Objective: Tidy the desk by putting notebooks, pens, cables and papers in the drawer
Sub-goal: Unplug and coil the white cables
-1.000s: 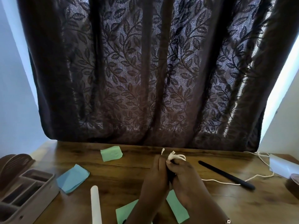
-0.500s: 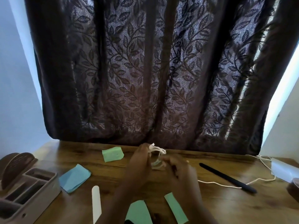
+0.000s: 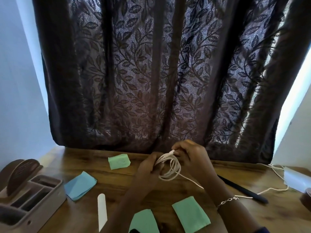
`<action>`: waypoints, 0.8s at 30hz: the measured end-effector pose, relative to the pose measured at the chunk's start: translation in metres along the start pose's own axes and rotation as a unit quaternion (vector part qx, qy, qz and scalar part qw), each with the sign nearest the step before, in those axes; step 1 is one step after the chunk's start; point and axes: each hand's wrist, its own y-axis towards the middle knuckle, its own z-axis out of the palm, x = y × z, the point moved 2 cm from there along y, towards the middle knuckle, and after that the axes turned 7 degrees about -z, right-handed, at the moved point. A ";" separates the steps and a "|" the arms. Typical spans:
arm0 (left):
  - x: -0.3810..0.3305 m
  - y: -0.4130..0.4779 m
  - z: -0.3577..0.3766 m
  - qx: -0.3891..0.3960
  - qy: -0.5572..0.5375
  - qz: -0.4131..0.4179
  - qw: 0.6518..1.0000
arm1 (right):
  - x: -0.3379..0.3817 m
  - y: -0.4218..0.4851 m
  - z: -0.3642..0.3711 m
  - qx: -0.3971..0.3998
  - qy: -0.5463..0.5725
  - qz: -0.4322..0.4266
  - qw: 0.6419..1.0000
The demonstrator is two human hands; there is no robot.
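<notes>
Spanning left hand and right hand: cable

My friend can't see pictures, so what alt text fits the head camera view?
The left hand and right hand hold a coiled white cable above a wooden desk. Green papers, a blue paper, a black pen and an organiser lie around.

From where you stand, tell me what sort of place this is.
Most likely a home study desk by a window: a wooden desktop, a divided organiser beside a blue paper note, and a leaf-patterned curtain with daylight at its edges.
</notes>
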 end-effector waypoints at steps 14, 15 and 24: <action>-0.009 -0.009 0.003 0.086 -0.148 -0.103 0.980 | -0.017 -0.004 -0.005 0.009 0.003 0.012 1.000; -0.010 -0.011 0.003 0.087 -0.178 -0.117 0.973 | -0.018 -0.004 -0.006 0.014 0.010 0.026 1.000; -0.009 -0.013 0.004 0.000 -0.299 -0.172 0.939 | -0.017 -0.013 -0.009 0.121 0.291 0.188 0.930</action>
